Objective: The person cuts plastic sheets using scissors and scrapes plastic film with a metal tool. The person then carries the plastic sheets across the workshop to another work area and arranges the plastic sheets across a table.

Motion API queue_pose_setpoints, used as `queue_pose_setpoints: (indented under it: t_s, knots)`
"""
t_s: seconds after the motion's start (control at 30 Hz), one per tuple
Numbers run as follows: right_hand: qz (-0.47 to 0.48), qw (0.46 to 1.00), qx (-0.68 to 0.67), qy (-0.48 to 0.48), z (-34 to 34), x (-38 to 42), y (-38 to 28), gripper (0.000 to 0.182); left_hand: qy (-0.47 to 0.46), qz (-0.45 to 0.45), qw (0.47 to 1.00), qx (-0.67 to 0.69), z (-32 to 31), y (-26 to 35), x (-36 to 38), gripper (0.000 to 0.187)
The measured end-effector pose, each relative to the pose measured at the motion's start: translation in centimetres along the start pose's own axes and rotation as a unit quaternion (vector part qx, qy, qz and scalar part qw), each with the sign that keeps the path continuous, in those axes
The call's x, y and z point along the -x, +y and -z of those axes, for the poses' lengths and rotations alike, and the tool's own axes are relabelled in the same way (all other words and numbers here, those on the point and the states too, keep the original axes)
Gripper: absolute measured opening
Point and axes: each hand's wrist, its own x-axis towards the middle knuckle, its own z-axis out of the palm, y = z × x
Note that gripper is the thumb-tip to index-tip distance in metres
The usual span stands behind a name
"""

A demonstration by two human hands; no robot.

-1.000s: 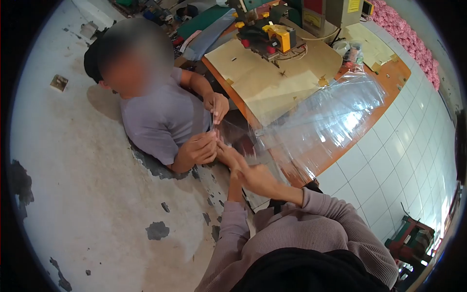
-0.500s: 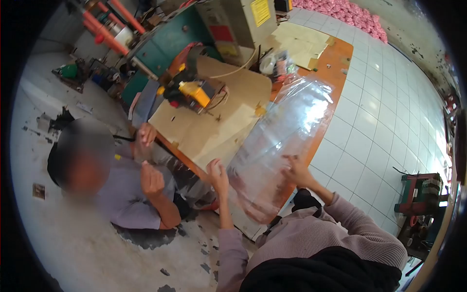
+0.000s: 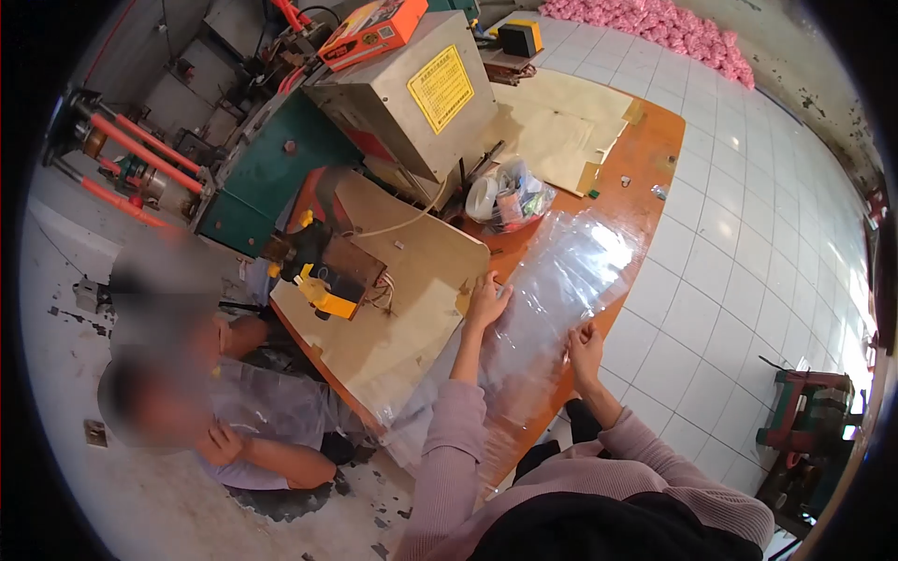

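Clear plastic sheets (image 3: pixel 538 323) lie across the orange-brown table (image 3: pixel 655 150), shiny with reflections. My left hand (image 3: pixel 489 301) is at the sheets' left edge, fingers bent together; whatever they hold is too small to make out. At the right edge of the sheets, my right hand (image 3: pixel 585 348) has its thumb and fingers pinched on the plastic. Left of the plastic is a tan board (image 3: pixel 421 271) with a black and yellow device (image 3: pixel 327 280) on it.
Another person (image 3: pixel 262 421) sits at the left, hands apart from mine. A metal box machine (image 3: pixel 421 93) stands behind the board, beside a bag of small items (image 3: pixel 514 194). Pink bundles (image 3: pixel 655 33) lie at the back; a red-green machine (image 3: pixel 809 411) stands right.
My left hand has moved forward and right onto the plastic's left edge. My right hand has closed at the right edge. The view has shifted, and the other person's hand has lowered toward the left.
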Motion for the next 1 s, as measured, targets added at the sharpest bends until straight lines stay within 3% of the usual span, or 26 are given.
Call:
queue_pose_setpoints:
  t_s: [0.03, 0.13, 0.2, 0.27, 0.3, 0.4, 0.5, 0.53, 0.6, 0.63, 0.7, 0.77, 0.87, 1.0]
  knots:
    - [-0.021, 1.000, 0.010, -0.016, 0.3, -0.7, -0.2, 0.045, -0.016, -0.012, 0.999, -0.025, 0.3, 0.6, 0.0, 0.042]
    - [-0.116, 0.991, -0.030, -0.058, 0.5, -0.7, -4.9, 0.033, -0.158, 0.035, 0.983, 0.090, 0.3, 2.3, -0.5, 0.038]
    - [-0.156, 0.982, -0.044, -0.101, 1.3, -2.5, -4.1, 0.029, -0.115, 0.008, 0.993, 0.027, -0.5, 3.1, -0.6, 0.035]
    - [-0.075, 0.992, 0.044, -0.093, 1.3, -3.3, -3.3, 0.029, -0.041, -0.068, 0.996, -0.050, -1.3, 2.8, -0.3, 0.035]
    - [-0.034, 0.992, 0.088, -0.089, 1.4, -3.5, -2.8, 0.029, -0.021, -0.066, 0.997, -0.025, -1.7, 2.7, -0.1, 0.036]
    - [0.004, 0.999, -0.045, -0.028, -0.3, -2.6, -3.7, 0.033, -0.006, -0.021, 1.000, -0.009, -2.0, 4.3, 0.3, 0.038]
    - [-0.077, 0.996, -0.035, 0.028, 0.2, -4.0, -3.2, 0.039, -0.070, 0.060, 0.993, 0.073, -1.9, 4.0, -0.7, 0.038]
    - [-0.120, 0.988, -0.098, -0.018, 0.4, -3.9, -4.0, 0.039, -0.098, 0.094, 0.983, 0.121, -1.8, 4.2, -1.2, 0.037]
    - [-0.194, 0.949, -0.221, -0.110, 1.1, -3.4, -6.5, 0.039, -0.201, 0.077, 0.974, 0.075, -2.5, 3.3, -2.0, 0.036]
    - [-0.180, 0.957, -0.202, -0.103, 1.0, -3.5, -6.4, 0.039, -0.251, 0.063, 0.965, 0.050, -2.7, 3.2, -2.5, 0.035]
    - [-0.142, 0.971, -0.171, -0.089, 0.6, -3.6, -5.6, 0.040, -0.205, 0.011, 0.974, 0.092, -1.4, 5.4, -1.8, 0.036]
    - [-0.128, 0.956, -0.245, -0.097, 0.7, -3.3, -6.7, 0.041, -0.228, 0.080, 0.946, 0.216, -0.9, 5.4, -1.3, 0.041]
    - [-0.119, 0.950, -0.270, -0.104, 0.9, -3.7, -5.5, 0.043, -0.233, 0.095, 0.935, 0.249, 1.2, 8.7, 0.1, 0.050]
    - [-0.081, 0.968, -0.201, -0.125, 1.9, -3.2, -4.1, 0.045, -0.275, 0.008, 0.941, 0.197, 1.4, 7.1, -0.2, 0.052]
